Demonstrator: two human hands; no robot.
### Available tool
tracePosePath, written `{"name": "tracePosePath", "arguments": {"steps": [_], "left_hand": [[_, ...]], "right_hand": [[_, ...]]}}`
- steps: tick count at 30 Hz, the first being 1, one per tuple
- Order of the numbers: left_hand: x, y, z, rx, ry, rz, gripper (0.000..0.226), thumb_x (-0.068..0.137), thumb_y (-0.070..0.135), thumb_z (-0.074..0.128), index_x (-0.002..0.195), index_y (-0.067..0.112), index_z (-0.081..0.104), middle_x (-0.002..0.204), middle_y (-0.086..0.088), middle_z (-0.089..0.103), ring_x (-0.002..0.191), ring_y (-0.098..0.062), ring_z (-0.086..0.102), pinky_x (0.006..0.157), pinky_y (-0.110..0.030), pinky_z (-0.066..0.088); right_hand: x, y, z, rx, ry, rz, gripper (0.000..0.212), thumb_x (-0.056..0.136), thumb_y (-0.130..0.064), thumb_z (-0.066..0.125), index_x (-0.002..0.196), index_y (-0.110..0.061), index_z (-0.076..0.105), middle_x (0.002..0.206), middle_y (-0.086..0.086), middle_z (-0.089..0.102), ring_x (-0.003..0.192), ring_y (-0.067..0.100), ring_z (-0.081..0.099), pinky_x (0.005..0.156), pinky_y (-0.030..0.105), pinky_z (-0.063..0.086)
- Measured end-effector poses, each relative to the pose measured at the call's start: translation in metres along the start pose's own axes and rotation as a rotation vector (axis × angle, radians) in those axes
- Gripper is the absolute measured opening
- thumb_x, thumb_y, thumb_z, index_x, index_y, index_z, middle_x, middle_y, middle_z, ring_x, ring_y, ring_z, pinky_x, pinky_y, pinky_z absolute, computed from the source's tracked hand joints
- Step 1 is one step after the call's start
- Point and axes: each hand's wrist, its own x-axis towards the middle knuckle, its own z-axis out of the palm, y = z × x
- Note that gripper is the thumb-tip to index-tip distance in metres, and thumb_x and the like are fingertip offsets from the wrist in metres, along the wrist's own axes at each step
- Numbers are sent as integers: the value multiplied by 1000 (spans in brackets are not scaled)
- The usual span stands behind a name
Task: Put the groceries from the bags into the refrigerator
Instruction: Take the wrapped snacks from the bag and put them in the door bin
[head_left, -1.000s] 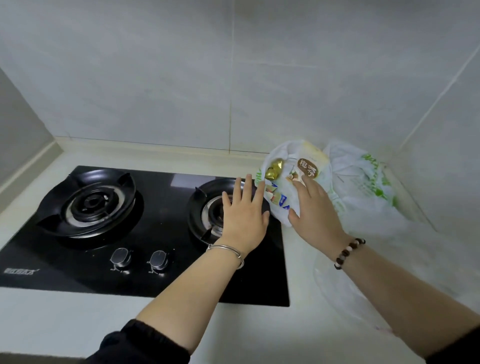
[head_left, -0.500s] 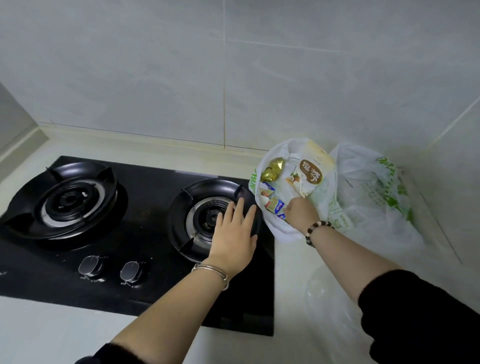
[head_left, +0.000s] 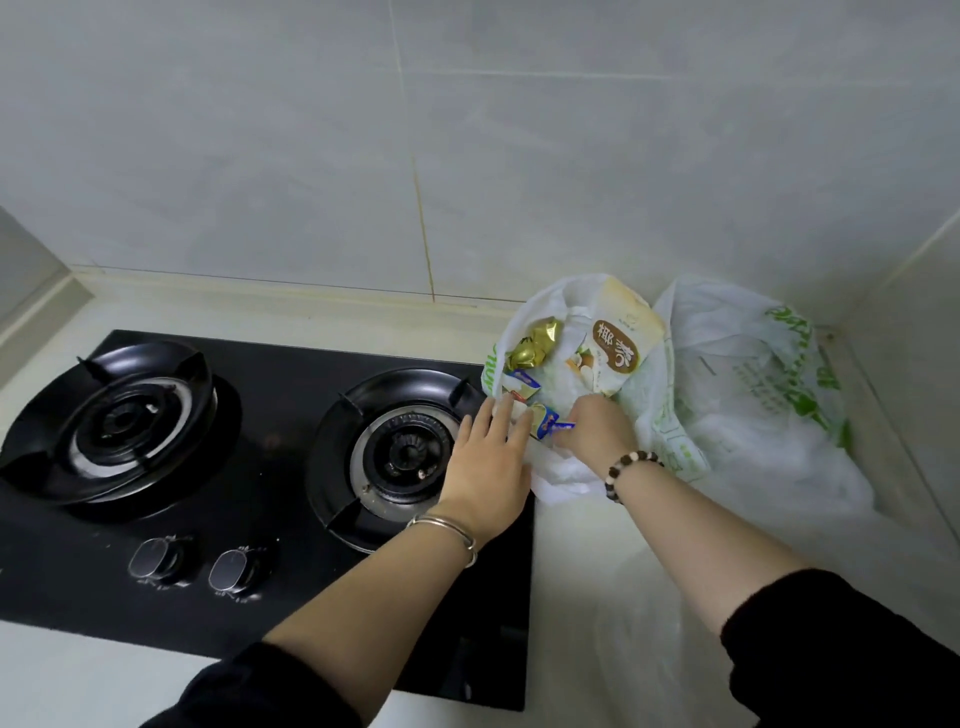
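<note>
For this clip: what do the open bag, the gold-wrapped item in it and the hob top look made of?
Open bag: thin white plastic film, crinkled and semi-translucent. Gold-wrapped item: shiny metallic foil, judging by creases and glints. Hob top: glossy black, probably glass; it shows reflections.

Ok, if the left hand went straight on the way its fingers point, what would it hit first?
The bag: the left hand has its fingertips at the rim. Just past that lie small packets, though depth is unclear.
</note>
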Motion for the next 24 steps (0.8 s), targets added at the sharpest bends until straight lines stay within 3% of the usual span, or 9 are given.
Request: {"name": "tracePosePath", "arguments": {"steps": [2,5,7,11,14,20,24], "left_hand": [[15,6,1,7,28,53,60,90,21,47,145,11,27,155,-14,15,143,-32,11,115,-45,12],[43,15,9,31,8,78,54,88,13,45,141,6,33,151,-17,26,141,-33,20,114,-41,14],[60,20,18,97,-59,33,52,90,15,42,141,7,30,147,-16,31,136,-32,26,112,-40,21],[83,30,28,355,-212,-101,52,90,22,48,137,11,29,132,-11,45,122,-29,39,90,-37,35],[94,34,32,438,-235,-107,44,90,20,50,132,10,39,129,-10,48,121,-29,39,91,-37,35],[96,32,36,329,-155,-56,29,90,9,46,119,8,52,122,-11,51,116,-30,43,86,-36,38],[87,30,23,59,18,-64,29,88,14,49,115,9,55,116,-10,50,110,-30,46,74,-34,41]], "right_hand": [[-4,4,-17,-19,99,-27,23,82,-28,71,80,-8,59,77,6,59,72,25,59,56,29,42],[-10,15,-35,-88,236,-95,22,84,-27,68,90,-7,61,92,9,62,85,27,59,63,30,41],[-11,23,-39,-124,240,-129,20,86,-26,66,92,-7,60,94,8,61,86,26,58,64,29,39],[-14,33,-40,-137,226,-200,16,88,-22,62,95,-8,60,98,8,59,90,25,54,70,31,42],[-15,37,-41,-163,230,-247,13,89,-21,60,97,-10,59,99,5,57,93,23,52,76,33,45],[-13,44,-45,-178,196,-276,12,90,-22,59,96,-12,58,100,4,58,92,22,52,75,32,45],[-13,38,-51,-163,202,-284,10,91,-21,56,94,-12,56,95,4,59,79,21,51,63,29,40]]}}
